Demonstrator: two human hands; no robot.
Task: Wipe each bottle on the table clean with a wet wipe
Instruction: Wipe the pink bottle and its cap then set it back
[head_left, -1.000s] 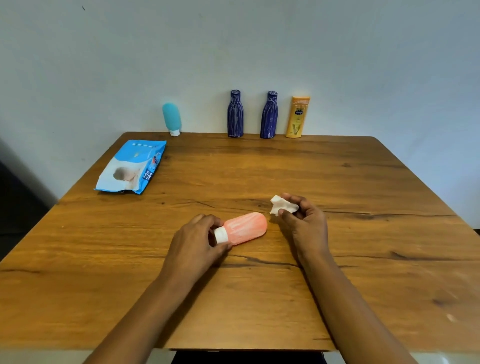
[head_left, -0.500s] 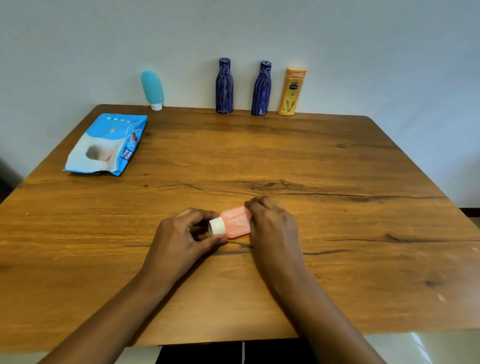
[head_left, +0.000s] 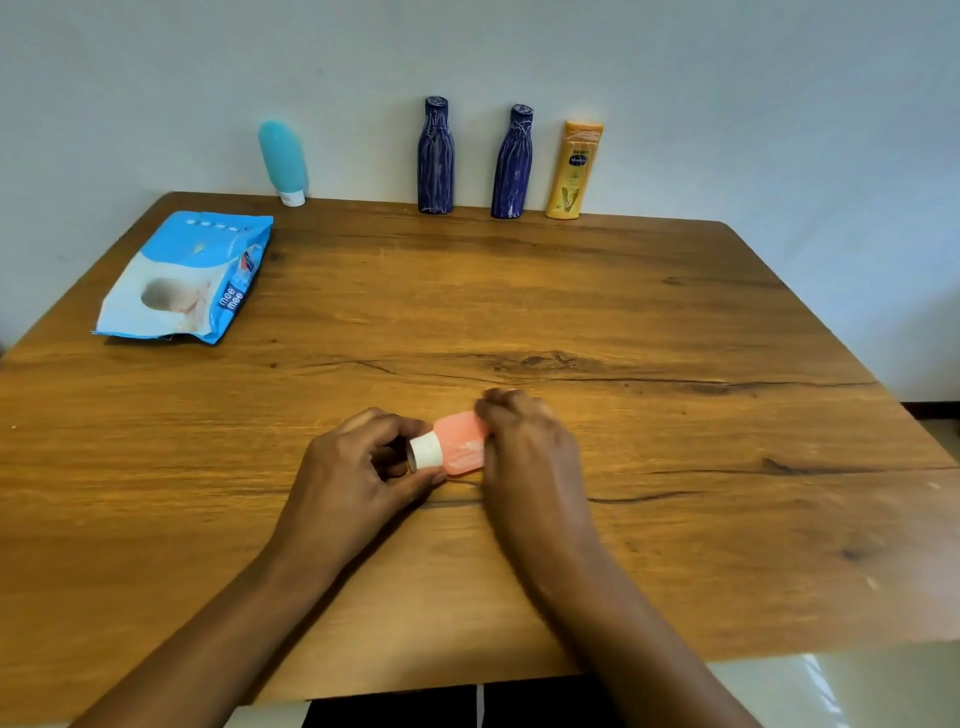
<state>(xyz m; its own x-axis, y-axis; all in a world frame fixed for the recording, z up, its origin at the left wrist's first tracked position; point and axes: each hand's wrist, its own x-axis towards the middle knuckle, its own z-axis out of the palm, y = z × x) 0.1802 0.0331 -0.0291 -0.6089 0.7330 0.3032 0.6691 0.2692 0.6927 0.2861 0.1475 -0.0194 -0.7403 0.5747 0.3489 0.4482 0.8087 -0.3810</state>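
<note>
Looking down through the head camera, I see the pink bottle (head_left: 460, 444) lying on its side at the near middle of the table (head_left: 675, 322), a broad wooden top with dark grain lines and knots. The bottle is soft-looking and flattish with a smooth, slightly glossy skin, and its short, round white cap (head_left: 426, 452) points left.

My left hand (head_left: 358, 467) pinches that cap, thumb below and forefinger above, the other fingers curled in behind. My right hand (head_left: 524, 441) lies over the bottle's far end, its fingers bent down around the body and clasping it. The hand is blurred, and I cannot tell whether anything is pressed under the palm.

Along the far edge, against the pale wall, stand a teal bottle (head_left: 283, 158) with a rounded top, resting on its white cap, two dark blue ribbed bottles (head_left: 435, 156) (head_left: 513, 163) with narrow necks, and a flat yellow lotion bottle (head_left: 574, 171). A crinkled blue-and-white wipes pack (head_left: 187, 278) lies flat at the far left.
</note>
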